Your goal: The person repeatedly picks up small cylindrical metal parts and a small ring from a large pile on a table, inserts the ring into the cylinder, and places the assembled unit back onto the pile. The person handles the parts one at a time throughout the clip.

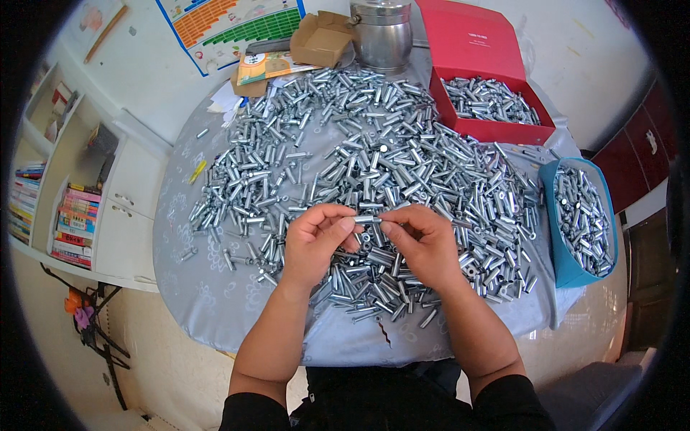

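We cannot make out much of the small metal sleeve [368, 219] that we hold between our two hands, since the fingertips cover both its ends and only a short shiny stretch of it shows in the gap. Whether it is one piece or two pushed together we cannot tell. Our left hand [314, 241] pinches its left end between thumb and forefinger, the other fingers curled under the palm and out of sight; our right hand [424, 243] pinches the right end in the same way, its knuckles turned up toward us. The sleeve lies level, just above the near edge of the heap of silver metal tubes [366, 158], which spreads over most of the round table [215, 302] with its pale grey patterned cloth. The tubes directly under our palms are hidden. To the right a blue bag [562, 266] full of the same tubes hangs over the table's rim, its lower end partly cut from clear view by the curve of the lens. Beyond it a red box [496, 131] holds more tubes, its raised lid running out of the picture at the top. A steel pot [382, 36] at the far side is cut off too, with a brown cardboard box [321, 39] beside it. Our sleeves are dark at the bottom edge.
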{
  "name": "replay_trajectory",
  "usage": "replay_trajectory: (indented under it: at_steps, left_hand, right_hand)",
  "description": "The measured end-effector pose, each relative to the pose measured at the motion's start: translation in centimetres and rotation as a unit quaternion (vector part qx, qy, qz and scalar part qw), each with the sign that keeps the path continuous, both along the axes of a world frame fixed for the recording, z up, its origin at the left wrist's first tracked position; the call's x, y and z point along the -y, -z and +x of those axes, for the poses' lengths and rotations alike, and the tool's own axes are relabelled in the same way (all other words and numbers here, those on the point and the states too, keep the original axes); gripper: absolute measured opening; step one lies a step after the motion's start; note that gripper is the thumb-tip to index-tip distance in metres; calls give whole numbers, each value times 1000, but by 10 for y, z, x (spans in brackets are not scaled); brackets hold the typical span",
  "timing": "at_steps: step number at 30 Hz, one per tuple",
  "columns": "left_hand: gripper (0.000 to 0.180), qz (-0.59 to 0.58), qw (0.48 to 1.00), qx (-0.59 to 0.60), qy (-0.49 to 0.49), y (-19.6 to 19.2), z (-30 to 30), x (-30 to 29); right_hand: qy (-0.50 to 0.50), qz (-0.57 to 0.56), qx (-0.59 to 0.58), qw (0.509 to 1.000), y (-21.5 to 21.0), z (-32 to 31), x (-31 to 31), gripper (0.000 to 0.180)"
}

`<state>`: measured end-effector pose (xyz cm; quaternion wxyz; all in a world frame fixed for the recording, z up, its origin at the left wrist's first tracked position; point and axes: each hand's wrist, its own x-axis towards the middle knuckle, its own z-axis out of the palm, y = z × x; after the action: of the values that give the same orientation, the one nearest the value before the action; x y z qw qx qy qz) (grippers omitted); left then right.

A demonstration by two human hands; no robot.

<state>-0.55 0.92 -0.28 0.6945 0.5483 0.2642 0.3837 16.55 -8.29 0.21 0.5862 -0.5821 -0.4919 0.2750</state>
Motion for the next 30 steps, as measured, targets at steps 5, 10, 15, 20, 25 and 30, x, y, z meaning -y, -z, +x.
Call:
replay_trajectory:
  at_steps: [5, 10, 15, 20, 25, 30]
  left_hand:
    - [15, 3, 1000, -10, 19, 0, 2, 2]
    - [16, 10, 999, -25, 33, 1, 0, 2]
    - [15, -4, 999, -33, -38, -3, -2, -1]
    - [13, 24, 998, -17, -48, -2, -4, -5]
    - [15, 39, 998, -23, 45, 3, -3, 1]
    - [21, 54, 994, -85, -32, -7, -7, -4]
  right_hand:
    - [4, 9, -12, 1000, 9, -3, 0, 16]
    - [-71, -47, -141, 986, 1, -6, 2, 20]
    - [-43, -79, -182, 979, 4, -1, 1, 31]
    - [44, -11, -223, 974, -7, -3, -3, 34]
    - [-60, -101, -167, 979, -2, -3, 3, 26]
    - [-33, -70, -247, 966, -1, 0, -1, 14]
